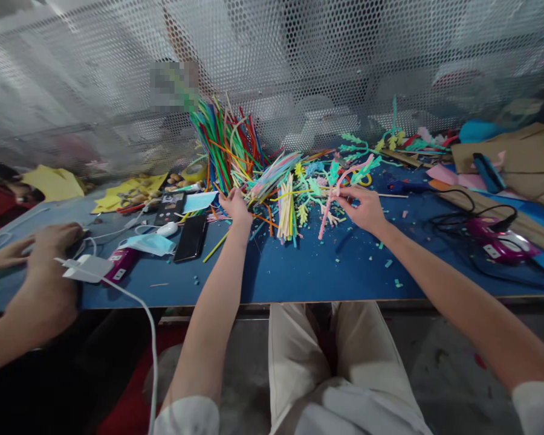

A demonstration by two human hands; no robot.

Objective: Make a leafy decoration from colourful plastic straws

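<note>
Pink stem: we are seeing a pink pipe cleaner (pixel 330 204) lying slantwise on the blue table (pixel 299 272), its upper end curling toward the back of the bench.
Right hand: our right hand (pixel 366 208) is pinching the pink stem between thumb and fingertips, just right of the pile.
Left hand: our left hand (pixel 236 205) is reaching into the straws (pixel 286 208); its fingers are curling at the pile's left edge, and we cannot tell whether they are gripping anything.
Pile: colourful straws and pipe cleaners are fanning upward (pixel 229 142) against the perforated screen (pixel 299 66).
Near left: a black phone (pixel 191 238), a face mask (pixel 150 244) and a white mouse (pixel 167 229) are lying beside our left arm.
Far left: another person's hand (pixel 57 238) is resting on the table edge.
Right side: a purple glue gun (pixel 498 244) with its black cable is lying well apart from our right hand.
</note>
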